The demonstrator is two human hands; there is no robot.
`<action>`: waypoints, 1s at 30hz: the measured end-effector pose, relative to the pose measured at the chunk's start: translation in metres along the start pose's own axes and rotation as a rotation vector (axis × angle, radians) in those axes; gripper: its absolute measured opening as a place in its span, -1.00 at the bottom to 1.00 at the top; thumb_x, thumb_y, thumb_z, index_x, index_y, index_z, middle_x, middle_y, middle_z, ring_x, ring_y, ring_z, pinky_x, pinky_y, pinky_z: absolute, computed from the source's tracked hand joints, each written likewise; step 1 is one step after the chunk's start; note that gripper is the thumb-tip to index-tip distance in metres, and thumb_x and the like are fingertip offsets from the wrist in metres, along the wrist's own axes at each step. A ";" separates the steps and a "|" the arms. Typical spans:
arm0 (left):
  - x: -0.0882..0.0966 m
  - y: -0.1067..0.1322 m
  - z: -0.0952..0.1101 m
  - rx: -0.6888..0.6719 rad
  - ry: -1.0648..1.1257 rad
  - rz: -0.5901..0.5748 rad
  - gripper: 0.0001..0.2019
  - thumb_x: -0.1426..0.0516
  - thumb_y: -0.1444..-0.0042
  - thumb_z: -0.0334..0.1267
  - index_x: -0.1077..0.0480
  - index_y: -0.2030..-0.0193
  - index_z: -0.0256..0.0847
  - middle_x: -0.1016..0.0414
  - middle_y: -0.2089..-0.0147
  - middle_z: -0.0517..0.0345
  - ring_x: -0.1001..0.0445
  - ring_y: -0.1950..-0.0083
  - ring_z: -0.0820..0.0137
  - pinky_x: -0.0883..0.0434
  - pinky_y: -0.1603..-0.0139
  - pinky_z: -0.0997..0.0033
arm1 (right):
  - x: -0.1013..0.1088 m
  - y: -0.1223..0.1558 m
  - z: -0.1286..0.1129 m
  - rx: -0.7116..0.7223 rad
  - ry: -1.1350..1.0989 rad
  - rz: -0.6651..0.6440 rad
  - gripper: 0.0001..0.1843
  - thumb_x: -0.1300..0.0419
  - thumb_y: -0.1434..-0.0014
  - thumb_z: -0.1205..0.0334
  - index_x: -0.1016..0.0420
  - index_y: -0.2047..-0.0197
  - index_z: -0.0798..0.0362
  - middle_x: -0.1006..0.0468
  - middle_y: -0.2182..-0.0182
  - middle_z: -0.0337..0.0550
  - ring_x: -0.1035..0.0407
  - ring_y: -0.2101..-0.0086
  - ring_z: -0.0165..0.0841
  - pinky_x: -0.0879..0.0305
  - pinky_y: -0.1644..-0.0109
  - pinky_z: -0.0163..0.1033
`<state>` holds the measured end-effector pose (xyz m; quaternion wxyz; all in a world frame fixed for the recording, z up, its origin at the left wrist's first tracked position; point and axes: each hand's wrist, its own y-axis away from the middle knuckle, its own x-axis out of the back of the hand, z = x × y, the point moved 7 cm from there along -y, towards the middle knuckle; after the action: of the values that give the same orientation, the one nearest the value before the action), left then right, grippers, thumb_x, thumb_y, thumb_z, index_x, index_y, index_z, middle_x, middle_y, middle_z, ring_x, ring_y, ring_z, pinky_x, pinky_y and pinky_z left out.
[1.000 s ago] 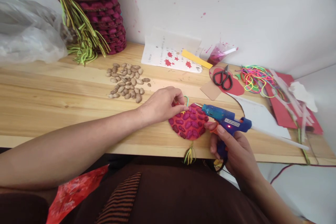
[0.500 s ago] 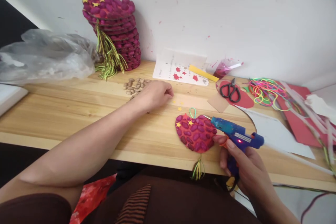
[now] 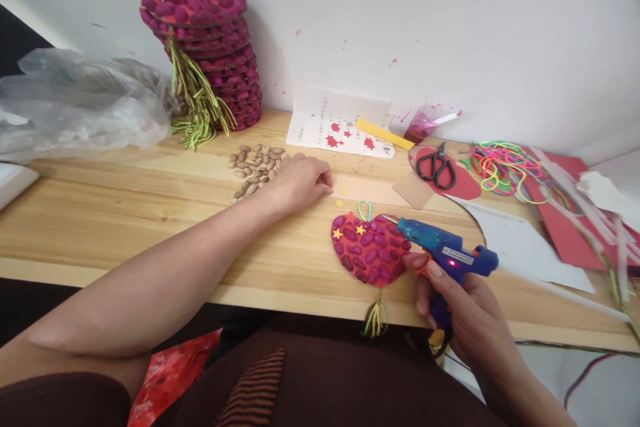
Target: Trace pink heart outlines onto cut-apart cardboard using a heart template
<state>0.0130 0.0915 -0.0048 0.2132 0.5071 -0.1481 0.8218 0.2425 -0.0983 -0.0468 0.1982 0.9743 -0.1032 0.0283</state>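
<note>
My right hand (image 3: 467, 310) is wrapped around a blue hot glue gun (image 3: 437, 243) with a lit red light. The gun's metal tip hangs over the upper right edge of a heart-shaped ornament (image 3: 371, 259) covered in purple-painted shells. On the heart are yellow stars, a red star, a green loop at the top and a yarn tassel (image 3: 375, 320) below. Left of the heart, my left hand (image 3: 304, 180) is closed above the table, fingertips pinched together; whatever they hold is hidden. Small yellow paper stars (image 3: 340, 203) lie just beyond those fingertips.
Peanuts (image 3: 257, 167) lie beside my left wrist. Behind stand a stack of purple hearts (image 3: 215, 60) and a plastic bag (image 3: 85, 100). Black scissors (image 3: 436, 170), colored cords (image 3: 507, 170), a cup (image 3: 425, 123) of purple liquid and printed paper (image 3: 315, 120) are toward the back.
My left hand has shifted slightly right, uncovering more peanuts. One yellow star near its fingertips no longer shows. The glue gun stays over the heart's edge, and the view has tilted slightly.
</note>
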 end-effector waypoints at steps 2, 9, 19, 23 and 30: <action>-0.001 0.000 -0.002 0.015 -0.003 -0.006 -0.91 -0.19 -0.12 -0.27 -0.54 0.30 -0.16 -0.63 0.25 0.08 -0.49 0.19 0.25 -0.32 0.10 0.28 | 0.001 -0.001 0.002 0.002 0.002 -0.013 -0.53 -0.29 -0.16 -0.18 -0.51 0.12 0.08 -0.43 0.66 -0.24 -0.18 0.68 -0.46 -0.08 0.65 -0.37; -0.001 -0.001 -0.010 0.018 0.069 -0.012 -0.88 -0.16 -0.14 -0.22 -0.52 0.30 -0.14 -0.64 0.23 0.09 -0.52 0.19 0.26 -0.32 0.16 0.33 | 0.001 0.001 0.002 0.009 0.003 -0.023 -0.55 -0.28 -0.19 -0.15 -0.51 0.12 0.09 -0.46 0.63 -0.22 -0.20 0.66 -0.46 -0.11 0.62 -0.37; 0.005 0.000 -0.010 0.062 0.049 0.008 -0.84 -0.10 -0.17 -0.27 -0.54 0.25 -0.13 -0.66 0.14 0.07 -0.56 0.09 0.19 -0.36 0.06 0.27 | 0.001 0.000 0.000 0.028 -0.004 -0.016 -0.57 -0.31 -0.16 -0.14 -0.50 0.16 0.09 -0.48 0.59 -0.19 -0.20 0.66 -0.45 -0.12 0.64 -0.36; 0.003 0.000 -0.010 0.023 0.072 0.007 -0.85 -0.13 -0.14 -0.27 -0.55 0.25 -0.13 -0.66 0.20 0.10 -0.55 0.18 0.24 -0.34 0.14 0.29 | 0.000 0.002 -0.002 0.032 -0.011 -0.015 -0.59 -0.29 -0.19 -0.11 -0.50 0.14 0.08 -0.49 0.59 -0.19 -0.19 0.65 -0.46 -0.11 0.63 -0.36; 0.001 -0.001 -0.010 -0.002 0.086 -0.009 -0.93 -0.20 -0.08 -0.31 -0.54 0.32 -0.13 -0.63 0.31 0.17 -0.52 0.27 0.32 -0.30 0.20 0.34 | -0.001 0.001 -0.002 0.029 -0.018 -0.026 -0.61 -0.31 -0.18 -0.11 -0.50 0.17 0.07 -0.46 0.61 -0.22 -0.20 0.65 -0.46 -0.11 0.63 -0.37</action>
<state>0.0054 0.0974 -0.0087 0.2236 0.4719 -0.1374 0.8417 0.2414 -0.0981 -0.0451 0.1835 0.9785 -0.0920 0.0184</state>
